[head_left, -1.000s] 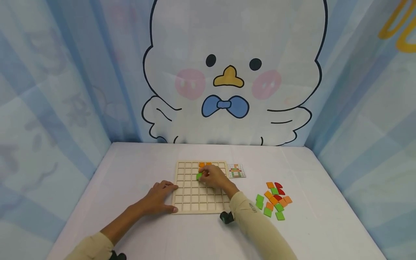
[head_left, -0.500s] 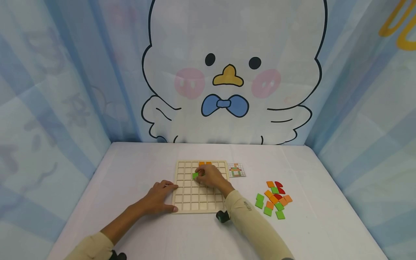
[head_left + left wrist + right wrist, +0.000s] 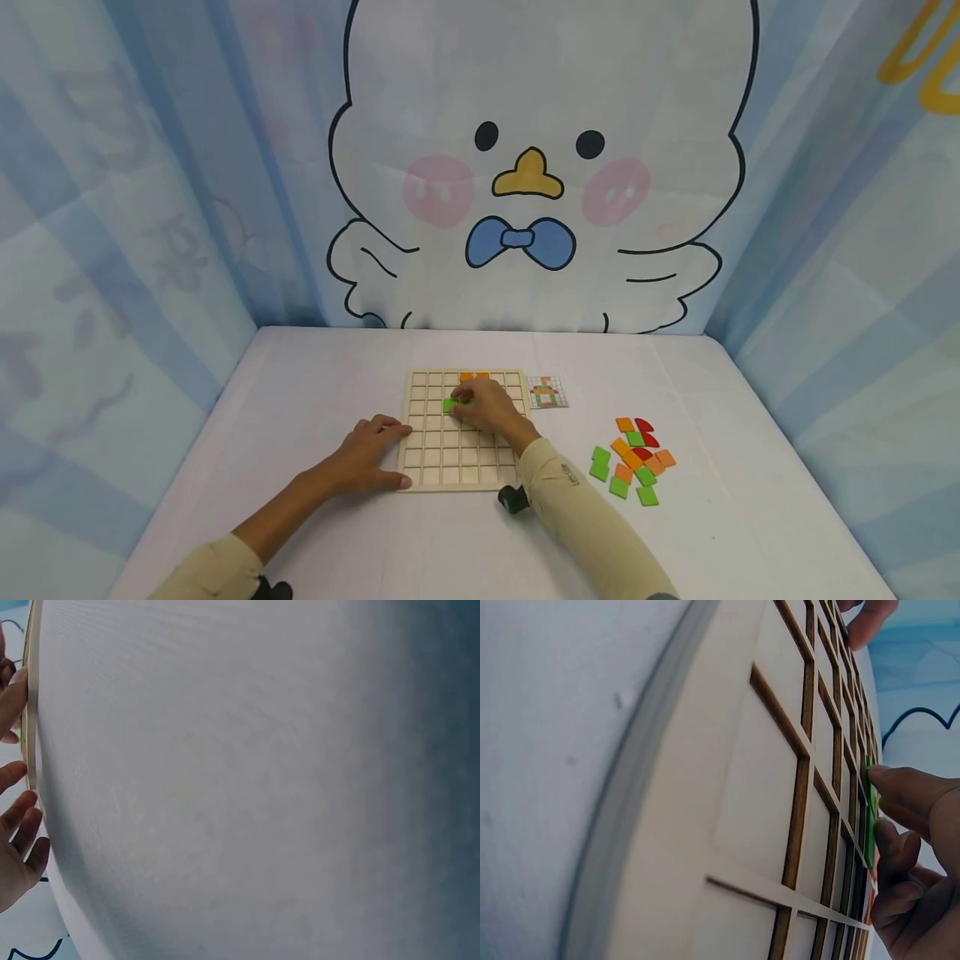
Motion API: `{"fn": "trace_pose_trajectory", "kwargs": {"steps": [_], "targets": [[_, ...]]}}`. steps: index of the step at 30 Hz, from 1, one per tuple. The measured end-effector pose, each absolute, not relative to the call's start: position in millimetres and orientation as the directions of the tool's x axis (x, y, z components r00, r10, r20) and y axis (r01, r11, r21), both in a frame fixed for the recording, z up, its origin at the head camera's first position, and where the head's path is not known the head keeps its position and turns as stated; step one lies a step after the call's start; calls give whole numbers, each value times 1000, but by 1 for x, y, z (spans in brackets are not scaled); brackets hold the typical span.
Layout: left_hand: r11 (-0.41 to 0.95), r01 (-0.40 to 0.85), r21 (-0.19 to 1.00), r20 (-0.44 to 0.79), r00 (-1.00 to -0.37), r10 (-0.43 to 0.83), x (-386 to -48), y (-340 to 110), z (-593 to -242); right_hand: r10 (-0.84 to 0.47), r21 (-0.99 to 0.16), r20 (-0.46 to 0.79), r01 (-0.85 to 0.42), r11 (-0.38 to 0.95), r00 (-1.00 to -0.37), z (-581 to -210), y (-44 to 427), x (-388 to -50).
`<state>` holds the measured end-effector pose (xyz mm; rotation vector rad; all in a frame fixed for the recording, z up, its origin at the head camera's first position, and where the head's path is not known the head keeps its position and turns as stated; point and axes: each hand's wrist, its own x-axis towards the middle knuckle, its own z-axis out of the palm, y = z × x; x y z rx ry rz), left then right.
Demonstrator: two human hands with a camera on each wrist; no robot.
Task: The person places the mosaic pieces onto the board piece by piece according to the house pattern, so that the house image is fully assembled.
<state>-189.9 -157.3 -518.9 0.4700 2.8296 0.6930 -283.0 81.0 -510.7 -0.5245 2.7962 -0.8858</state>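
Note:
The wooden grid board (image 3: 438, 477) lies flat on the table. At its left edge my left hand (image 3: 367, 457) rests with thumb and fingers spread, the fingertips touching the rim; the left wrist view shows these fingers (image 3: 16, 859) along the edge. Over the board's upper middle, my right hand (image 3: 487, 408) pinches a green tile (image 3: 449, 406) at a grid cell. Two green pieces show by its fingertips in the right wrist view, the nearer to the thumb being this green tile (image 3: 870, 780). Orange pieces (image 3: 482, 377) sit in the top row, partly hidden by the hand.
A small pattern card (image 3: 547, 392) lies against the board's right side. Further right, loose green (image 3: 647, 497), orange (image 3: 625, 425) and red (image 3: 643, 426) pieces are scattered on the table. Patterned cloth walls stand behind and at both sides.
My right hand has shifted slightly left with the green tile, then stayed nearly still over the last half second. My left hand has kept its place at the board's edge.

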Motion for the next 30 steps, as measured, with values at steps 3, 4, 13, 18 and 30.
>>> {"fn": "trace_pose_trajectory", "kwargs": {"steps": [3, 4, 13, 18, 30], "targets": [[839, 260, 477, -107, -931, 349, -190, -157, -519, -374, -583, -50, -277, 764, -926, -510, 80, -284], [839, 262, 478, -106, -930, 351, -190, -158, -519, -376, -581, -50, -279, 765, -925, -509, 80, -284], [839, 266, 475, -101, -930, 352, -191, -157, -519, -367, -570, -67, -266, 778, -928, -508, 78, -284], [837, 265, 478, -101, -930, 352, -191, -157, -520, -365, -563, -66, -267, 782, -929, -508, 77, -285], [830, 290, 476, -85, -924, 372, -191, -160, -521, -361, -565, -57, -268, 780, -931, -507, 77, -285]]}}
